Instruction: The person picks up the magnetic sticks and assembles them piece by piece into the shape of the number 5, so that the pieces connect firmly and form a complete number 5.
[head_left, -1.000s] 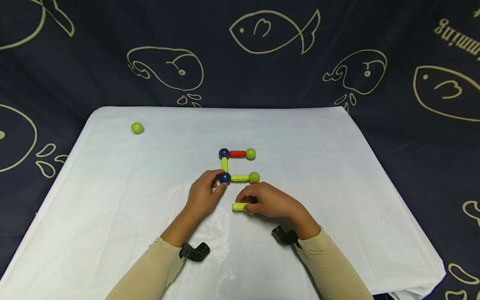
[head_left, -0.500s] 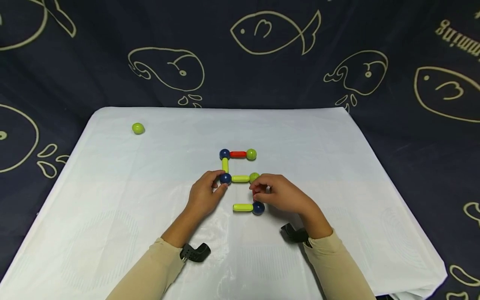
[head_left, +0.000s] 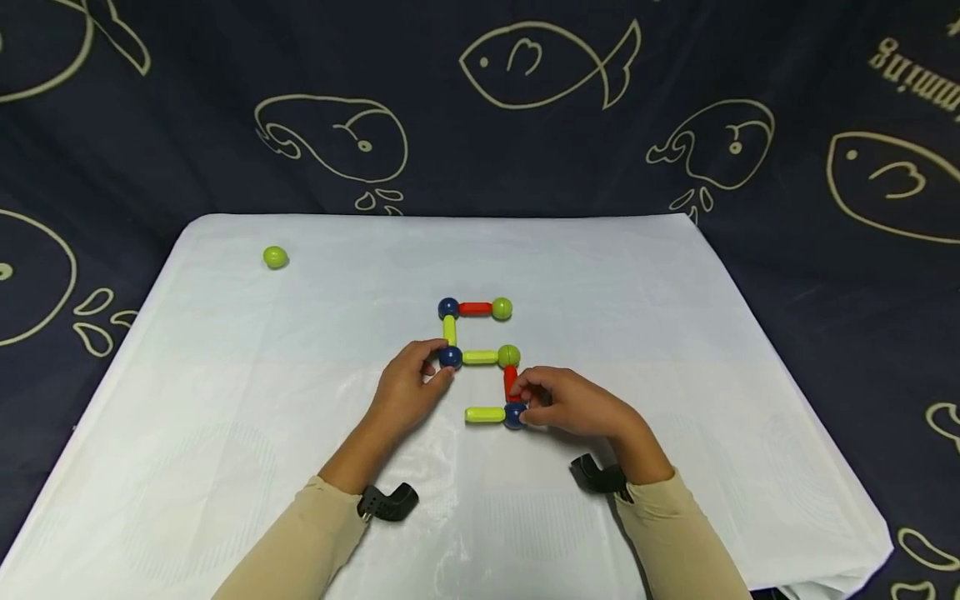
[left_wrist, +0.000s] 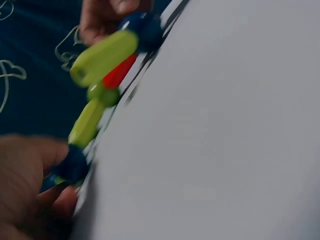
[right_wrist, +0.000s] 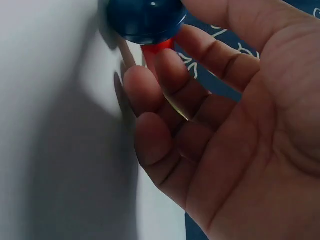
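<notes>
A flat, S-like chain of rods and balls lies on the table. My left hand (head_left: 408,383) pinches the middle blue ball (head_left: 451,357) between thumb and forefinger. From there a yellow-green rod (head_left: 449,329) leads to the far blue ball (head_left: 448,308), a red rod (head_left: 476,308) and a green ball (head_left: 502,308). Another yellow-green rod (head_left: 480,357) runs right to a second green ball (head_left: 509,356), then a red rod (head_left: 511,382) comes down to the near blue ball (right_wrist: 146,20). My right hand (head_left: 573,402) holds that ball at its right side. A yellow-green rod (head_left: 484,415) sticks out leftward from it.
A loose green ball (head_left: 275,257) lies at the far left of the white-covered table (head_left: 675,333). Dark cloth (head_left: 570,158) with fish and whale drawings hangs behind. Black wrist devices sit on both wrists, the left one (head_left: 388,502) close to the tabletop.
My right hand has left the near yellow-green rod, gone up to the red rod, then down onto the near blue ball. The red rod now shows. My left hand stays put.
</notes>
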